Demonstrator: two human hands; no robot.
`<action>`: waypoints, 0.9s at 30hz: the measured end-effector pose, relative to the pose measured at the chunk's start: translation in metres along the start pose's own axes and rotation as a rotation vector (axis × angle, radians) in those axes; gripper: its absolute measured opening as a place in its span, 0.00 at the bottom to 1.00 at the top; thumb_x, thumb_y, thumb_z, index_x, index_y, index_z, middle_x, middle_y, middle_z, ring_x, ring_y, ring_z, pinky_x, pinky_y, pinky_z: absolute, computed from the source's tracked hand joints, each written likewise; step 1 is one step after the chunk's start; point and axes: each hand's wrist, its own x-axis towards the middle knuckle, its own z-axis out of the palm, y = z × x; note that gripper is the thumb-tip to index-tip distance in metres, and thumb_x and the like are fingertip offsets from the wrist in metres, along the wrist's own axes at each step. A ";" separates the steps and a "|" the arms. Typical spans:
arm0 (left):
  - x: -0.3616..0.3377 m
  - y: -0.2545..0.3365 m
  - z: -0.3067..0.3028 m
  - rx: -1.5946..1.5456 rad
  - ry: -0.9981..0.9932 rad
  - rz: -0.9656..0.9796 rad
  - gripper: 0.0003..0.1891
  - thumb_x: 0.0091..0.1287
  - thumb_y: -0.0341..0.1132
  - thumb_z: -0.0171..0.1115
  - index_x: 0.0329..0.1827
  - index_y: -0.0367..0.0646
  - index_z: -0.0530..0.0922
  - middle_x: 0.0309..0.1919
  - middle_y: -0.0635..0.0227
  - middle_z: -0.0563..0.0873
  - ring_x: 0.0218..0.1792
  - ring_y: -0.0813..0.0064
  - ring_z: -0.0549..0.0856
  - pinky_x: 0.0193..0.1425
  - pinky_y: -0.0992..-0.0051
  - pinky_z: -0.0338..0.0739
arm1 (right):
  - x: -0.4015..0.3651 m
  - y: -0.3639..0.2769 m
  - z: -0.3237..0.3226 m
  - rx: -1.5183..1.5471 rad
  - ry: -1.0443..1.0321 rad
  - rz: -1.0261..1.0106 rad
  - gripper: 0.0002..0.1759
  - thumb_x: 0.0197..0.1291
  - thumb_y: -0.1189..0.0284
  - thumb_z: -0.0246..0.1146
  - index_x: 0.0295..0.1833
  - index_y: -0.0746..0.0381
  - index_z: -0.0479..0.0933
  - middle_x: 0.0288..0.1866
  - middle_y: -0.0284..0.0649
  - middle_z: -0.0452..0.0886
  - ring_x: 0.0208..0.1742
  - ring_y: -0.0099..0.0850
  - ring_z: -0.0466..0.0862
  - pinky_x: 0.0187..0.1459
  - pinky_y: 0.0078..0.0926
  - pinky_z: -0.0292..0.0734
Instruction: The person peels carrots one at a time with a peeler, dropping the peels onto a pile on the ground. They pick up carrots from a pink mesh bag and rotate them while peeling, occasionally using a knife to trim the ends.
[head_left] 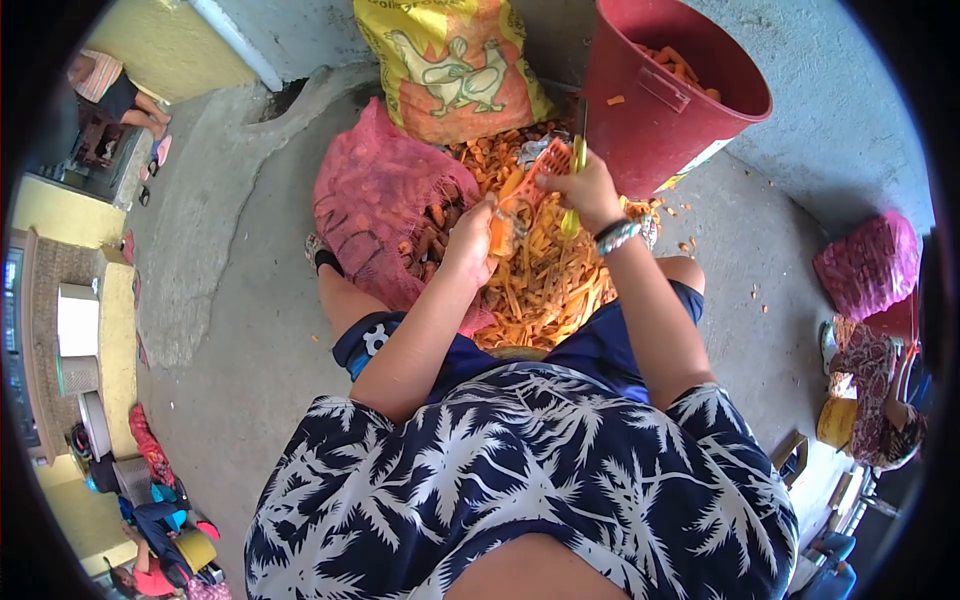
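Observation:
My left hand (472, 243) is closed around a carrot (498, 236), its orange flesh showing above the pile. In my right hand (592, 192) are an orange plastic peeler (550, 165) with a slotted head and a knife with a yellow-green handle (579, 157), its blade pointing away from me. The peeler sits close to the carrot's far end. Between my legs lies a heap of carrot peelings (555, 285). A pink mesh sack (375, 200) spills unpeeled carrots (430, 238) to the left of my left hand.
A red bucket (640, 130) with peeled carrots (680, 70) stands beyond my right hand. Behind the heap leans a yellow printed sack (460, 70). A filled pink sack (870, 262) rests by the right wall. Other people are at the left and right edges.

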 end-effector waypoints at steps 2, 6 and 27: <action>-0.012 0.008 0.001 0.002 -0.011 -0.013 0.14 0.70 0.44 0.45 0.45 0.45 0.74 0.32 0.72 0.78 0.28 0.81 0.78 0.29 0.79 0.74 | 0.018 -0.010 -0.002 0.044 0.004 -0.051 0.25 0.43 0.83 0.68 0.50 0.65 0.72 0.34 0.36 0.81 0.29 0.23 0.79 0.22 0.17 0.70; -0.014 0.011 -0.006 -0.046 -0.022 -0.023 0.16 0.70 0.45 0.43 0.48 0.42 0.72 0.31 0.70 0.78 0.30 0.79 0.78 0.32 0.77 0.75 | 0.064 0.009 -0.017 -0.221 0.354 -0.313 0.16 0.43 0.83 0.68 0.41 0.67 0.74 0.33 0.37 0.81 0.31 0.24 0.80 0.32 0.22 0.75; -0.018 0.010 -0.013 -0.101 -0.191 -0.184 0.18 0.70 0.47 0.43 0.45 0.41 0.73 0.26 0.68 0.77 0.22 0.77 0.75 0.27 0.78 0.69 | 0.051 0.000 -0.025 -0.149 0.345 -0.323 0.19 0.44 0.86 0.65 0.45 0.69 0.72 0.37 0.41 0.81 0.36 0.27 0.81 0.36 0.21 0.77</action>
